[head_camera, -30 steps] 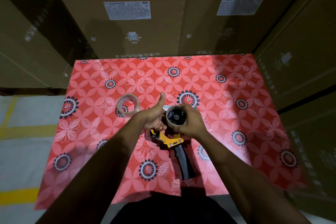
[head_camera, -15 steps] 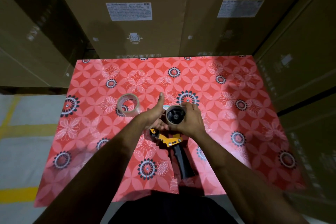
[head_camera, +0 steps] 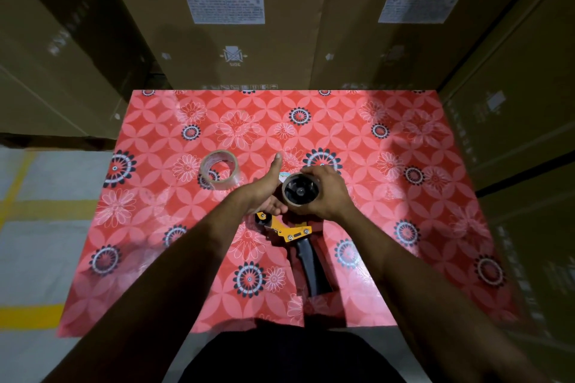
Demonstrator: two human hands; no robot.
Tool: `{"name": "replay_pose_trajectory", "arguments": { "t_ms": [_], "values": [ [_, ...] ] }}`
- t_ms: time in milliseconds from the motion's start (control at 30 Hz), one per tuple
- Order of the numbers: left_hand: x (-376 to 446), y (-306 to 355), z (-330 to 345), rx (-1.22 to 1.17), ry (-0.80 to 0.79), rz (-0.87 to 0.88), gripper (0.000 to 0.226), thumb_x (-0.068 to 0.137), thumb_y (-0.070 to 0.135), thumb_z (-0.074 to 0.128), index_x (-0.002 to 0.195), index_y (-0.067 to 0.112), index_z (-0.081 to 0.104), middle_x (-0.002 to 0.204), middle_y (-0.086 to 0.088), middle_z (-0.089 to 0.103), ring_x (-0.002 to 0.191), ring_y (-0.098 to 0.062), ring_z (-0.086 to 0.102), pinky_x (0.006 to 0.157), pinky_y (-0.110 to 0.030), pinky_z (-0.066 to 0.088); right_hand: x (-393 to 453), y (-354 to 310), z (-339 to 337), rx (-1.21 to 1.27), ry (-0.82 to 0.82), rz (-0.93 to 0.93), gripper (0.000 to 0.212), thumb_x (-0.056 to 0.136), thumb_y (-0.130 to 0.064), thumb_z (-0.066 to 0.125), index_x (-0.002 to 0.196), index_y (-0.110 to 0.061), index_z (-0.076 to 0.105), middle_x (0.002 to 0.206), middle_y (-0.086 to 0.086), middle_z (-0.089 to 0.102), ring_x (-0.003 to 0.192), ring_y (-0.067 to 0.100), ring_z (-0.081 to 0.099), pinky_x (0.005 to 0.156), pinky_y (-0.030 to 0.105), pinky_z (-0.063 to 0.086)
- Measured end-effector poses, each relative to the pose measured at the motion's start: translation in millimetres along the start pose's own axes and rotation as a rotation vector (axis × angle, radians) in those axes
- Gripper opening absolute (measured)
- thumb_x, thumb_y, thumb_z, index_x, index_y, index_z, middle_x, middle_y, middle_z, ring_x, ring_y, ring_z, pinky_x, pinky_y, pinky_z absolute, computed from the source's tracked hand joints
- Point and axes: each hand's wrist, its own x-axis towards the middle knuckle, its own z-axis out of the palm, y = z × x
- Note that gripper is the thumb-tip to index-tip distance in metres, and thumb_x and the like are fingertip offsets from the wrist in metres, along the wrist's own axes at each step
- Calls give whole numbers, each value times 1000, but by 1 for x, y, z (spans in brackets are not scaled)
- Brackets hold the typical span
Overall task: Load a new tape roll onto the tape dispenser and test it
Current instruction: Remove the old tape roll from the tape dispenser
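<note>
A yellow tape dispenser (head_camera: 291, 232) with a black handle (head_camera: 312, 267) lies on the red flowered table (head_camera: 420, 196), handle pointing towards me. Its black hub carries a brown cardboard core (head_camera: 300, 191) that faces up at me. My right hand (head_camera: 331, 194) is wrapped around that core from the right. At the dispenser's front end, my left hand (head_camera: 266, 193) grips the body with the thumb sticking up. A roll of clear tape (head_camera: 219, 169) rests on the table just left of my left hand, untouched.
Tall cardboard boxes (head_camera: 236, 25) wall in the table at the back and on both sides. Grey floor with yellow lines (head_camera: 28, 205) shows to the left. The table's near edge is right against my body.
Both hands keep their hold on the core and the dispenser in nearly the same place. The clear tape roll has not moved.
</note>
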Motion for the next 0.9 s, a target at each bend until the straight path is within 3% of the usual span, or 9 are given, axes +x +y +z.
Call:
{"name": "replay_pose_trajectory", "arguments": {
  "t_ms": [133,200,267,400,533,600,667,733,900],
  "values": [
    [-1,3,3,30,2,-12,98,85,83,0,98,7,62,69,-7,58,51,-12,52,47,-21,42,0,-4,-5,-53,-59,-45,106,48,-59,75,143,-16,51,134,9,59,122,27,54,102,33,42],
    [2,2,2,21,4,-12,101,83,85,1,106,6,61,72,-11,61,51,-13,56,48,-21,45,-4,-8,0,-35,-42,28,116,46,-62,81,146,-16,45,135,9,50,122,23,49,104,36,42],
    [2,0,1,21,1,-10,103,83,85,1,117,4,56,72,-13,64,53,-14,58,50,-22,47,-5,-8,3,-3,17,94,108,49,-51,92,139,-11,46,128,8,45,116,21,47,96,33,44],
    [-5,3,4,60,5,-9,89,88,79,-2,111,14,54,66,-5,67,53,-12,54,54,-21,46,-2,-6,-1,3,-1,73,94,55,-43,92,135,-12,55,122,8,52,114,24,52,87,23,37],
    [-3,0,7,85,15,28,92,87,80,1,105,16,64,91,-19,65,54,-13,57,54,-23,47,-10,-8,2,-59,-35,21,105,56,-65,71,147,-18,45,132,8,53,123,30,49,101,36,43],
    [-1,-1,7,96,15,23,99,87,80,0,112,10,64,82,-16,65,52,-13,56,52,-22,43,-11,-10,3,-48,-31,30,116,50,-71,72,148,-16,42,139,8,50,126,29,48,105,40,43],
    [-2,0,8,114,26,11,97,87,81,0,117,10,59,72,-13,64,53,-13,55,54,-23,42,-11,-15,0,-4,-1,102,118,45,-63,86,143,-13,42,136,8,44,121,24,47,100,37,45],
    [-4,2,8,106,29,11,85,89,78,0,107,17,56,76,-14,64,53,-13,57,57,-24,44,-8,-13,-2,7,25,147,105,49,-48,95,135,-11,47,129,8,46,115,23,50,91,31,46],
    [-5,4,10,117,31,-2,85,90,77,0,100,20,62,69,-6,70,48,-9,57,57,-24,48,-7,-9,-9,9,13,94,89,49,-36,94,129,-15,63,125,7,62,115,24,57,87,23,39]
  ]
}}
